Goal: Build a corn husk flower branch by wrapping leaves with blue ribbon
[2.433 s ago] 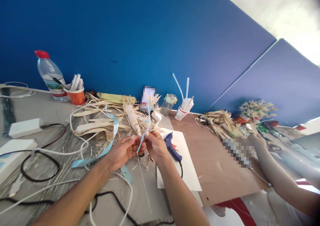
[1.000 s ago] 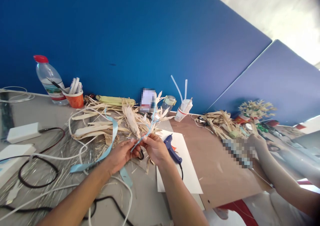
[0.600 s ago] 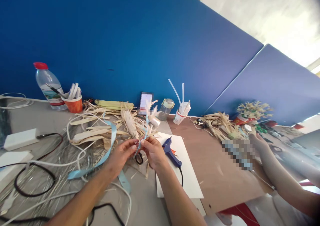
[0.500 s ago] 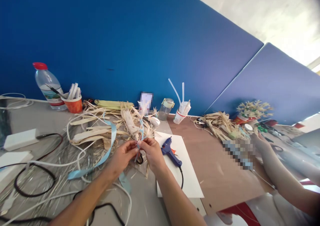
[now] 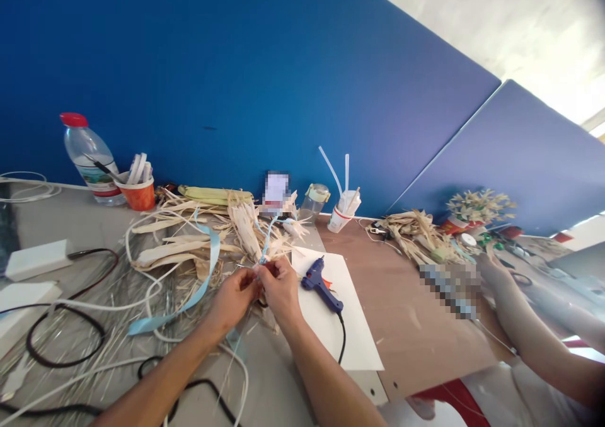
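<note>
Against blue partition panels, a light, flimsy blue-ribbon-wrapped husk stem is pinched centre-frame by closed fingertips of left hand and right hand; seemingly best held low.

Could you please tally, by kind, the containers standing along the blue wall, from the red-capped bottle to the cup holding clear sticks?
Bottle: 1
Cups: 2, the orange cup and the white cup
Jar: 1
Total: 4
</note>
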`<action>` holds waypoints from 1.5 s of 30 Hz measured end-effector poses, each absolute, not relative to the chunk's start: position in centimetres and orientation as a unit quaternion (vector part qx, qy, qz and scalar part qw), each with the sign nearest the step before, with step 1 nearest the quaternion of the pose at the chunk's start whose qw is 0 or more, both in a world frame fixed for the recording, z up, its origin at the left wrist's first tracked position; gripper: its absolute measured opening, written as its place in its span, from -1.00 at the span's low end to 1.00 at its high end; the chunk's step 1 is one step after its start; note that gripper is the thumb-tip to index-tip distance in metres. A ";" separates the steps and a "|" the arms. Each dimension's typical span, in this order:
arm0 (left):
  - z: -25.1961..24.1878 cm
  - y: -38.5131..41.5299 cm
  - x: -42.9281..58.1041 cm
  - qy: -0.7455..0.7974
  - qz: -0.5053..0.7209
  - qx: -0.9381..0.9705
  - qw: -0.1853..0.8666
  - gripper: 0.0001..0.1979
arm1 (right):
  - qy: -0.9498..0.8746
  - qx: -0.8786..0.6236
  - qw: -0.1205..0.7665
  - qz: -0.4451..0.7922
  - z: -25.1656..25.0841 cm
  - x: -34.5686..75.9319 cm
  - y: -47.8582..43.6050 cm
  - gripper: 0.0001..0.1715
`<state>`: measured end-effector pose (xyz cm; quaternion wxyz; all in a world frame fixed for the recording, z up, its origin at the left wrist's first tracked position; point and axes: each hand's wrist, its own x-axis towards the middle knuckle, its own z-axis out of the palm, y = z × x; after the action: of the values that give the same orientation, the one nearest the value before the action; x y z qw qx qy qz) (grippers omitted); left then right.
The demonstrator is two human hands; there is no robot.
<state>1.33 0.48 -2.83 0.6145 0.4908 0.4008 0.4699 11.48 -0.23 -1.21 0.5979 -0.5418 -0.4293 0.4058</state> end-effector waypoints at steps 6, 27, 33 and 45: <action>-2.6 0.2 1.4 0.403 0.481 0.437 0.645 -0.70 | -0.450 -0.566 0.580 0.376 -0.1 11.7 -0.6 -0.84; -3.4 1.1 0.6 0.433 0.463 0.483 0.604 -0.68 | -0.363 -0.473 0.607 0.525 -0.8 11.8 -0.3 -0.70; -3.8 1.4 0.5 0.444 0.434 0.483 0.617 -0.65 | -0.326 -0.466 0.609 0.553 -0.7 11.5 -0.3 -0.74; -5.0 2.0 0.4 0.448 0.418 0.520 0.595 -0.66 | -0.320 -0.463 0.614 0.552 -0.6 11.4 -0.4 -0.77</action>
<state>0.39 2.02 -5.04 0.5949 0.5197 0.4482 0.4184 11.40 -0.41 -0.59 0.6144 -0.4634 -0.3203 0.5524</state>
